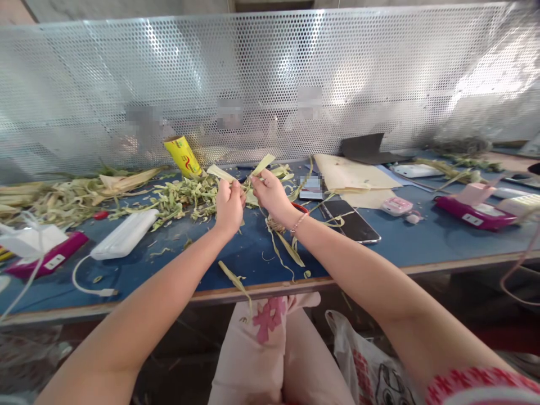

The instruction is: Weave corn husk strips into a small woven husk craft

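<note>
Left hand (229, 203), right hand (270, 194) pinching leaf strip (257, 169)

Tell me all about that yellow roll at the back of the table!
The yellow roll is a tube wrapped in shiny yellow film with a red mark and small print. Its open top end shows a brownish core, like cardboard. It stands tilted, top leaning left, at the back of the blue table, near the holed metal screen. Its foot sits among green leaf scraps. No hand touches it.
</note>
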A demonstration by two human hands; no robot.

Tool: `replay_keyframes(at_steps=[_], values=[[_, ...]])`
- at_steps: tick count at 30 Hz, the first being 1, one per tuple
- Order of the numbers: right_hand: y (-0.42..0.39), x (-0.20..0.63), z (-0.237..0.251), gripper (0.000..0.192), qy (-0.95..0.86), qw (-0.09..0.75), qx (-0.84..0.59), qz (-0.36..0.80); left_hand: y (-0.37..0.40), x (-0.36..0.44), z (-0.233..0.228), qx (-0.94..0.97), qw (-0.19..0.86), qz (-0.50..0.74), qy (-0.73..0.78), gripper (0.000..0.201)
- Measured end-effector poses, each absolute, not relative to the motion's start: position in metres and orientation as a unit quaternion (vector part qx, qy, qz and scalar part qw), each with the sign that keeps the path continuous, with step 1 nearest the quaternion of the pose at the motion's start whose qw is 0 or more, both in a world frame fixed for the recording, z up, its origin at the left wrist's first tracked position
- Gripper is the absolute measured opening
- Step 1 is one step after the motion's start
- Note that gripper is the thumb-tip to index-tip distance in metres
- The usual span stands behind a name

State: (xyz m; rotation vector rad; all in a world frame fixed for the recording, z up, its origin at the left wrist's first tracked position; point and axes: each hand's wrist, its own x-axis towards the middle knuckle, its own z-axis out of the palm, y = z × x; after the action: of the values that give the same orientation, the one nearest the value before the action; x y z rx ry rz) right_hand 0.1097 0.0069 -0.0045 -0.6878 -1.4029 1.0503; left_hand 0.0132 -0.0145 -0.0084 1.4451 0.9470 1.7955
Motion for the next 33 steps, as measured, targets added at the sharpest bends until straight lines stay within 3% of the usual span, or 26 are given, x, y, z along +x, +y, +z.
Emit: replay_keyframes(at_steps=[11,15,20,25,33], values=[[0.017,0.115,-0.009,0.013,-0.580,0.578,-0.305,0.486,-0.004,0.008,-0.008,0.503,0.433,0.669,0.334,0.025],[0.024,0.121,-0.015,0.015,-0.559,0.554,-0.325,0.524,-0.003,0.003,-0.006,0.481,0.522,0.628,0.319,0.011],[0.020,0.124,-0.006,0.015,-0.481,0.583,-0.301,0.581,-0.006,-0.006,0.002,0.465,0.604,0.589,0.268,0.026],[0.016,0.124,0.000,0.017,-0.400,0.579,-0.276,0.655,-0.014,-0.010,0.005,0.508,0.575,0.602,0.221,0.040],[0.021,0.123,-0.006,0.025,-0.380,0.533,-0.256,0.712,-0.009,0.004,-0.011,0.602,0.502,0.557,0.275,0.037]])
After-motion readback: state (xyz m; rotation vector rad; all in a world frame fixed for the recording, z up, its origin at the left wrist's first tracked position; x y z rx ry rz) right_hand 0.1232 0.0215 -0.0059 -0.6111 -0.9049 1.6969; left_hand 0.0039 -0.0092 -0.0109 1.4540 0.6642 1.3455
